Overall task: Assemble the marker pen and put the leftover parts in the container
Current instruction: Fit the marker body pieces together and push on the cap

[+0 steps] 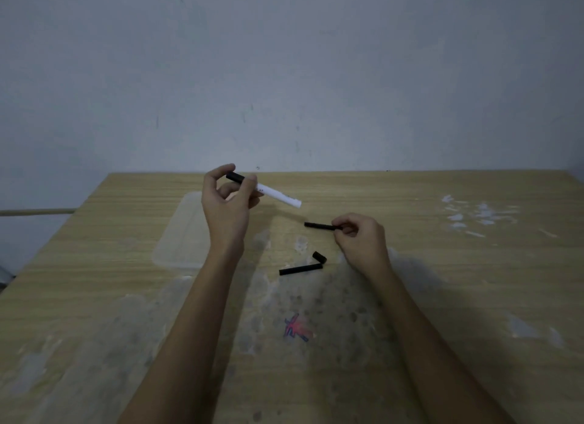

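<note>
My left hand (228,199) holds a white marker barrel (278,196) with a black end cap, raised above the table and pointing down to the right. My right hand (360,237) pinches one end of a thin black stick (319,225), which points left toward the barrel's open end, a short gap away. Two more black parts lie on the table between my forearms: a long thin stick (300,269) and a short piece (319,256) touching its right end. A clear shallow plastic container (180,234) lies flat on the table, partly hidden behind my left hand.
The wooden table (442,297) is worn, with grey patches, white scuffs at the far right and a red-blue scribble (297,328) near the middle. A plain wall stands behind the table's far edge. The table's left edge runs diagonally.
</note>
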